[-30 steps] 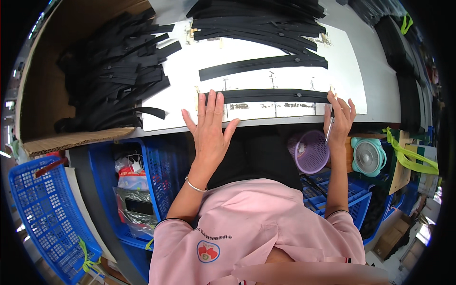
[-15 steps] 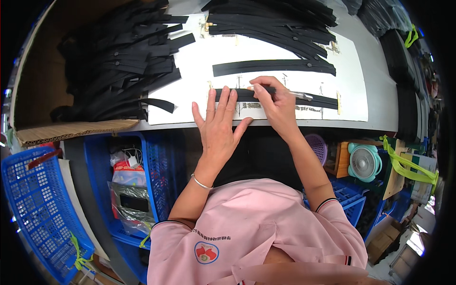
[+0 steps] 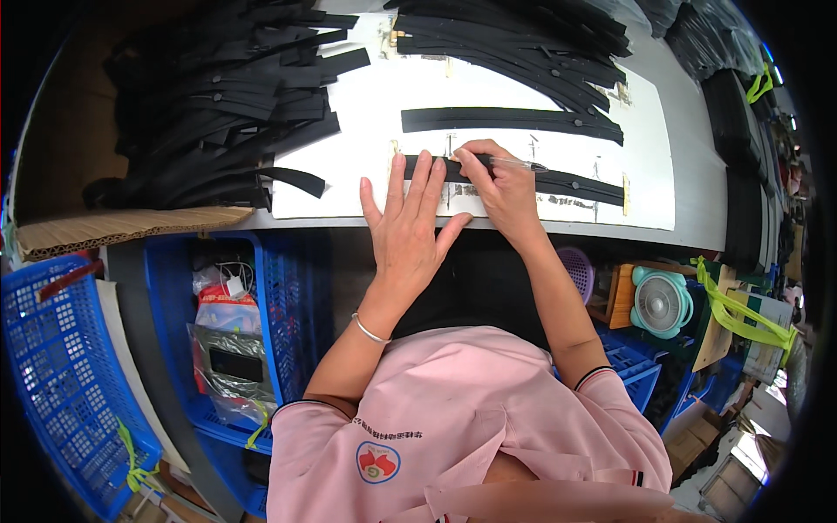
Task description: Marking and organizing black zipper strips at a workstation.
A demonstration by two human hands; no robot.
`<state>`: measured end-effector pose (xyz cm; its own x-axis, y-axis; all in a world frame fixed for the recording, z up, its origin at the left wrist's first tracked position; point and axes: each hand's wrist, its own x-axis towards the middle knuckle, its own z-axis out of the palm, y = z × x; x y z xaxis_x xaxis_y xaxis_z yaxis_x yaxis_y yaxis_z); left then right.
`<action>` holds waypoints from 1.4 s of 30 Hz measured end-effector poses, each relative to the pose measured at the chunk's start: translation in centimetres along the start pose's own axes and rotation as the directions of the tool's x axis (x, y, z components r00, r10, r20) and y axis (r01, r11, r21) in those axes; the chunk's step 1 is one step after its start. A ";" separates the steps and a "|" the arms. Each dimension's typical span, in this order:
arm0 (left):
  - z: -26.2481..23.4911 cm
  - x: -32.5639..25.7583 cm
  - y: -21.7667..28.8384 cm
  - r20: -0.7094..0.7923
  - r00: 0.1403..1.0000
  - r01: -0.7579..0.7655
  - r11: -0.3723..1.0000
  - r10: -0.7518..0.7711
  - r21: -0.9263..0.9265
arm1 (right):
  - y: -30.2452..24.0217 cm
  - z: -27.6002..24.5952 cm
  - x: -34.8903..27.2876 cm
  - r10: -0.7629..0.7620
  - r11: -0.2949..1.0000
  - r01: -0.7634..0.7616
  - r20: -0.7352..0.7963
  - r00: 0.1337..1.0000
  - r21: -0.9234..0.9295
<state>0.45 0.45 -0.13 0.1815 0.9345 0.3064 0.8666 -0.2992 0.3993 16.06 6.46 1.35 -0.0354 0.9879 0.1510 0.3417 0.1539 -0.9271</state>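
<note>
A black fabric strip [image 3: 575, 186] lies crosswise on a white board [image 3: 357, 105], near its front edge. My left hand [image 3: 406, 231] is flat on the strip's left part, fingers stretched out and pressing it down. In my right hand [image 3: 510, 202] is a pen with a clear barrel [image 3: 525, 164], pinched between thumb and fingers. Its tip is at the strip's upper edge, just right of my left fingers, close to a line drawn on the board. Another black strip [image 3: 510, 119] lies parallel just beyond. Small round dark pieces show on several strips.
Heaps of black strips lie at the far left [image 3: 218, 96] and far middle [image 3: 514, 39]. A cardboard flap [image 3: 131, 231] borders the table on the left. Below stand blue crates [image 3: 275, 322] and a blue basket [image 3: 70, 375]. A turquoise fan [image 3: 661, 301] is at the right.
The pen tip has moved slightly left along the strip, closer to the drawn line and my left fingers. My left hand stays on the strip; the whole view has shifted a little.
</note>
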 end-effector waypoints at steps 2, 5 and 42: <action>0.0 0.1 0.1 0.000 1.000 -0.004 1.000 0.004 0.000 | 0.4 0.1 0.1 -0.043 0.999 0.043 -0.010 0.999 -0.011; 0.0 0.0 0.0 0.002 1.000 -0.005 1.000 0.005 0.001 | 0.4 0.0 -0.1 -0.056 0.998 0.056 -0.018 0.998 -0.020; -0.1 0.2 0.3 0.056 0.998 0.017 0.999 -0.020 0.040 | 3.2 -8.7 -0.8 -0.116 0.982 0.086 -0.173 0.978 -0.169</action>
<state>0.68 0.54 0.10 0.1903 0.9496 0.2492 0.8877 -0.2749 0.3694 25.39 6.00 1.26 0.0884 0.9453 0.3141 0.4909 0.2330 -0.8395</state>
